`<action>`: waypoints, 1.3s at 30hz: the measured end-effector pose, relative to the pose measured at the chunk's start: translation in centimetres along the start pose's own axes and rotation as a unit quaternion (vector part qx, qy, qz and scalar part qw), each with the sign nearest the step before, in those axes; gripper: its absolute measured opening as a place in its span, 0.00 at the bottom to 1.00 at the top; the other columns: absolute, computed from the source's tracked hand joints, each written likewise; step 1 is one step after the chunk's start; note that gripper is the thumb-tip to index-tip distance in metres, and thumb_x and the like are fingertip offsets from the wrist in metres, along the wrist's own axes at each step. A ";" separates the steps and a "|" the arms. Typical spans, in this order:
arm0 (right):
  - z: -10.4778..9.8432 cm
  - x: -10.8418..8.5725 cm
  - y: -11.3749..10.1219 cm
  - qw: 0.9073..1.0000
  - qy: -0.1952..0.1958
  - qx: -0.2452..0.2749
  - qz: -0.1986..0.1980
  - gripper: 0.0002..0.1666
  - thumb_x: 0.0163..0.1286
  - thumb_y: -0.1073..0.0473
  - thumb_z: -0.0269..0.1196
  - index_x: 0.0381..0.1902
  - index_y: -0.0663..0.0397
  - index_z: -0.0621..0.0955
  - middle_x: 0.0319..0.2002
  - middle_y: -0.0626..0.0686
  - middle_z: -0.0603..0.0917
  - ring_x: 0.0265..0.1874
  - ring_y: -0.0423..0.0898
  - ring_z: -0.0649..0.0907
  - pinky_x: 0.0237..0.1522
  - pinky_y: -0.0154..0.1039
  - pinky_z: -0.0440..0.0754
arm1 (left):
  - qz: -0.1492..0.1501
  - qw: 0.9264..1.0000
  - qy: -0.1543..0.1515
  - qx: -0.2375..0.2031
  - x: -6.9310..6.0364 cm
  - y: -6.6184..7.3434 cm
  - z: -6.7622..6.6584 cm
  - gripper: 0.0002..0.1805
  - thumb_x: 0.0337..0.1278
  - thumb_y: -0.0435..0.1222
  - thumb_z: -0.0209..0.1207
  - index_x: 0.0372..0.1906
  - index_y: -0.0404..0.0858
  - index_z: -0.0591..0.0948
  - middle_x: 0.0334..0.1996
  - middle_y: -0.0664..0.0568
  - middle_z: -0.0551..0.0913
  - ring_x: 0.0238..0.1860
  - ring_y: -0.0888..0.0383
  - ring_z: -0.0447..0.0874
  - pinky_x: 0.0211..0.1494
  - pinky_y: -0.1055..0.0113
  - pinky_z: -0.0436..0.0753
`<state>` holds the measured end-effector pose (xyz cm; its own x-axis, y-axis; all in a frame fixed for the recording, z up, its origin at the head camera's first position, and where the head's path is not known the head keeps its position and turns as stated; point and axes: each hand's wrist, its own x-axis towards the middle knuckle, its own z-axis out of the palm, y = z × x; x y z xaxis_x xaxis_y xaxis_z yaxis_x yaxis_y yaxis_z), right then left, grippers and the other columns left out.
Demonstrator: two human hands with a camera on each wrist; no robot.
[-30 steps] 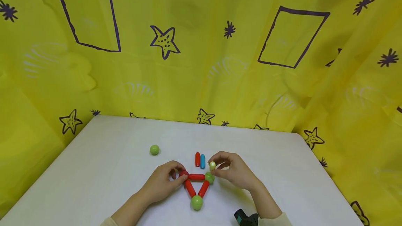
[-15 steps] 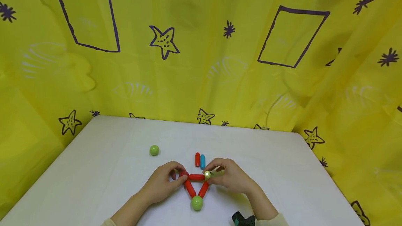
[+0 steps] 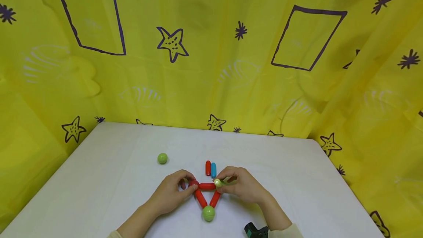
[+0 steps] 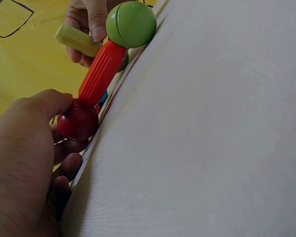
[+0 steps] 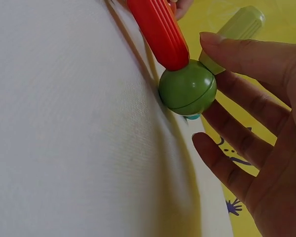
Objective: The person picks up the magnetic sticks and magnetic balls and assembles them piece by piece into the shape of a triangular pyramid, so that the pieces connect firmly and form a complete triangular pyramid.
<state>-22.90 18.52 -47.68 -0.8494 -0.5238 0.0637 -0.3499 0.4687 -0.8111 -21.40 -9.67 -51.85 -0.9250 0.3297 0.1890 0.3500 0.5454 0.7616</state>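
Three red rods, one of them the far rod (image 3: 207,186), join a red ball (image 3: 193,184), a green ball (image 3: 208,213) and a second green ball (image 5: 188,88) into a flat triangle. My left hand (image 3: 172,192) grips the red ball (image 4: 78,120) between thumb and fingers. With thumb and fingers my right hand (image 3: 246,186) pinches a pale yellow-green rod (image 5: 235,35), which stands up from the right green ball, its lower end touching it. From the head view that ball is mostly hidden behind the rod and fingers.
Beyond the triangle a loose red rod (image 3: 208,168) and a blue rod (image 3: 213,170) lie side by side. A loose green ball (image 3: 162,158) is farther left. Near the right forearm sits a black object (image 3: 256,230). A yellow patterned curtain (image 3: 205,83) surrounds the white table (image 3: 125,157).
My right hand has moved slightly left and down, bringing the pale rod from above onto the right green ball. The near green ball has shifted slightly right. My left hand keeps its grip.
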 end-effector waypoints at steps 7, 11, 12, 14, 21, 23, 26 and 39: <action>-0.2 -0.2 0.3 1.000 -0.003 0.027 -0.008 0.12 0.63 0.59 0.75 0.46 0.45 0.90 0.45 0.44 0.89 0.46 0.38 0.84 0.53 0.38 0.83 | 0.000 1.000 0.000 0.006 0.2 0.2 0.1 0.08 0.65 0.49 0.67 0.45 0.57 0.83 0.33 0.68 0.79 0.37 0.66 0.75 0.39 0.72 0.74; -0.2 -0.4 0.6 0.999 -0.005 0.039 -0.006 0.14 0.63 0.60 0.75 0.47 0.45 0.89 0.47 0.47 0.88 0.47 0.39 0.83 0.53 0.38 0.82 | -0.003 1.000 -0.003 0.001 0.2 0.3 0.1 0.08 0.65 0.49 0.67 0.45 0.56 0.83 0.34 0.67 0.79 0.37 0.65 0.75 0.39 0.72 0.75; -0.2 -0.4 0.7 0.999 -0.006 0.041 -0.004 0.15 0.63 0.60 0.75 0.48 0.45 0.89 0.47 0.48 0.88 0.47 0.40 0.83 0.53 0.38 0.82 | -0.004 1.000 -0.003 -0.002 0.2 0.3 0.2 0.08 0.65 0.49 0.67 0.46 0.56 0.83 0.34 0.67 0.79 0.37 0.66 0.75 0.39 0.72 0.75; -0.2 -0.6 1.0 0.999 -0.008 0.043 -0.001 0.17 0.62 0.61 0.75 0.50 0.45 0.88 0.47 0.49 0.88 0.46 0.40 0.83 0.54 0.38 0.82 | -0.002 1.000 0.000 -0.007 0.2 0.3 0.2 0.09 0.66 0.50 0.67 0.46 0.55 0.83 0.35 0.67 0.80 0.37 0.66 0.75 0.39 0.72 0.75; -0.1 -0.5 2.4 0.997 -0.017 0.066 0.021 0.17 0.65 0.60 0.73 0.52 0.45 0.88 0.49 0.50 0.88 0.47 0.45 0.82 0.51 0.34 0.79 | -0.014 0.998 0.049 -0.026 0.3 0.3 0.4 0.05 0.66 0.41 0.67 0.44 0.51 0.84 0.34 0.66 0.80 0.33 0.67 0.76 0.38 0.72 0.76; 0.0 -0.5 2.7 0.997 -0.019 0.074 0.028 0.17 0.65 0.60 0.73 0.52 0.45 0.88 0.49 0.50 0.88 0.47 0.45 0.82 0.50 0.33 0.78 | -0.030 0.997 0.062 -0.034 0.3 0.2 0.4 0.05 0.66 0.39 0.68 0.42 0.52 0.84 0.33 0.66 0.81 0.33 0.67 0.76 0.38 0.72 0.76; 0.2 -0.3 3.1 0.996 -0.019 0.080 0.028 0.17 0.64 0.60 0.74 0.52 0.46 0.89 0.49 0.51 0.89 0.47 0.45 0.82 0.49 0.33 0.78 | -0.053 0.994 0.086 -0.045 0.2 0.2 0.1 0.07 0.65 0.37 0.68 0.41 0.54 0.83 0.32 0.64 0.81 0.33 0.65 0.77 0.37 0.72 0.77; 0.2 -0.3 2.9 0.996 -0.009 0.087 0.022 0.18 0.64 0.61 0.74 0.52 0.48 0.89 0.49 0.53 0.88 0.45 0.44 0.80 0.48 0.32 0.77 | -0.095 0.965 0.236 0.070 0.9 -1.4 -4.4 0.26 0.59 0.33 0.65 0.64 0.41 0.78 0.64 0.43 0.74 0.65 0.37 0.67 0.63 0.41 0.68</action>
<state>-23.59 19.89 -50.11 -0.8546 -0.5191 0.0168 -0.2379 0.3626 -0.9011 -23.40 -13.55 -50.00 -0.9268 -0.1560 0.3416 0.1542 0.6714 0.7249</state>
